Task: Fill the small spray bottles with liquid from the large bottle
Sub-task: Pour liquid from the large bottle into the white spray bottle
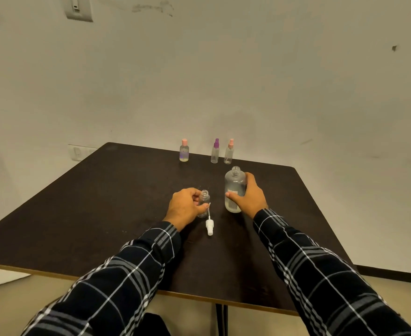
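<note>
Dark brown square surface (98,204) set against a pale, scuffed wall (248,81). The left grip (186,206), fingers and thumb curled round the small clear plastic spray bottle (204,197), holds it upright on the surface with its neck open. Its white pump head with dip tube (209,225) lies just in front of it. The right grip (250,196) wraps the large clear plastic bottle (233,187), also uncapped, which stands just right of the small one; its liquid level is hard to read. At the far edge stand a pink-capped clear bottle (184,151), a purple-sprayer bottle (215,152) and a pink-sprayer bottle (228,152), all closed.

Likely hazards: the large mouth is much wider than the small neck and no funnel is in view, so a quick tilt would probably send liquid over the fingers and the surface. The light small bottle could tip if the left grip loosens. A sleeve could sweep the loose pump head away.
</note>
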